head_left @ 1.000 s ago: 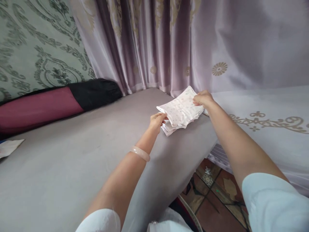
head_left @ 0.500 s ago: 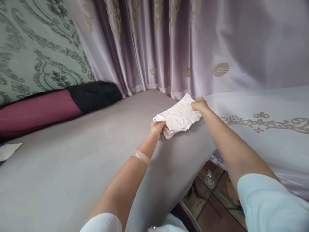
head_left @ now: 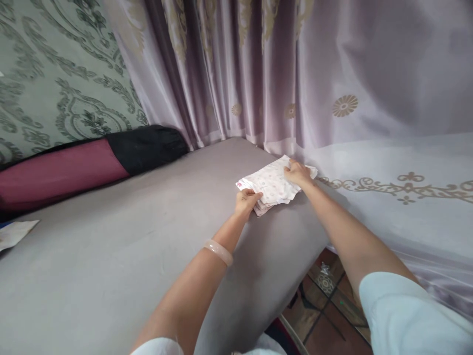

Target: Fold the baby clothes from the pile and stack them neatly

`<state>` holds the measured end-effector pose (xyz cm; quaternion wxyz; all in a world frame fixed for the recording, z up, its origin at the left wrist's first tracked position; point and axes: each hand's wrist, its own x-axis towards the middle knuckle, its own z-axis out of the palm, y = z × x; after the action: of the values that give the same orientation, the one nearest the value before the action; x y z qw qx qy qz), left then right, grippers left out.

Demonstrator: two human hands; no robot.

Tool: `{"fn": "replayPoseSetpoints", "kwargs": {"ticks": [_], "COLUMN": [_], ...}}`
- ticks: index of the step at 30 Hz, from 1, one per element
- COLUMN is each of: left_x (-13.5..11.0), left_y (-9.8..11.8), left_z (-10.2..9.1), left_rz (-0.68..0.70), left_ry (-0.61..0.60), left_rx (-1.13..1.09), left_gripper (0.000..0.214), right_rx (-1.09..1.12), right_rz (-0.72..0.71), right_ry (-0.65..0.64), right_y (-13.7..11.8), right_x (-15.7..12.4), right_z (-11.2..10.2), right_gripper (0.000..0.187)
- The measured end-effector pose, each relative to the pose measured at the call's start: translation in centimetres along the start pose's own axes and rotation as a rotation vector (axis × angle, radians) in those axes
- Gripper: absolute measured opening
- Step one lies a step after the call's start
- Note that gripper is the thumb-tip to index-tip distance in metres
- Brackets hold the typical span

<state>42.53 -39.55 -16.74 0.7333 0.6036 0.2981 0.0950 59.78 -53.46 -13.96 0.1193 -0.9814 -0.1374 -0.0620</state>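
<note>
A small stack of folded white cloths (head_left: 271, 180) with a faint speckled print lies near the far right edge of the grey-covered bed (head_left: 148, 231). A pink mark shows at the top cloth's left corner. My left hand (head_left: 247, 201), a pale bangle on its wrist, pinches the stack's near left edge, thumb on top and fingers partly hidden. Over the right end is my right hand (head_left: 299, 173), closed on the top cloth with its thumb on the printed face. Part of a lower cloth sticks out to the right beyond this hand.
A long maroon and black padded bag (head_left: 66, 170) lies along the patterned wall. Mauve curtains (head_left: 251, 88) hang against the bed's far and right sides. A papery item (head_left: 16, 234) rests at the left edge. Tiled floor (head_left: 332, 315) shows below the bed's right edge.
My right hand has moved left and slightly down, drawing the top cloth's right end inward and baring a cloth beneath. My left hand's thumb reaches slightly farther onto the stack.
</note>
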Motion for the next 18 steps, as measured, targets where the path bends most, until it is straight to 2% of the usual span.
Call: {"fn": "replayPoseSetpoints", "kwargs": {"ticks": [3,6,11,15,18], "left_x": [0.2,0.5,0.5,-0.4,-1.3], "left_y": [-0.8,-1.6,-2.2,-2.3,-2.6], "left_z": [0.1,0.4,0.7,-0.4,-2.1], "left_rz": [0.029,0.072,0.090,0.099,0.075], "left_ry": [-0.014,-0.015,-0.004,-0.070,-0.096], "left_rx": [-0.032,-0.060,-0.099,-0.178,-0.225], "left_gripper": [0.024,0.025,0.025,0.026,0.027], "right_rx": [-0.039,-0.054,-0.055,-0.046,-0.011], "right_rz": [-0.062,-0.064,-0.045,-0.004,0.017], "right_ry": [0.027,0.048,0.030,-0.030,-0.053], "right_y": [0.3,0.7,0.9,0.3,-1.5], "right_x": [-0.4,-0.6,-0.5,-0.5,-1.6], "right_z": [1.1,2.1,2.3,1.4,1.2], "right_gripper": [0.044,0.049,0.051,0.054,0.060]}}
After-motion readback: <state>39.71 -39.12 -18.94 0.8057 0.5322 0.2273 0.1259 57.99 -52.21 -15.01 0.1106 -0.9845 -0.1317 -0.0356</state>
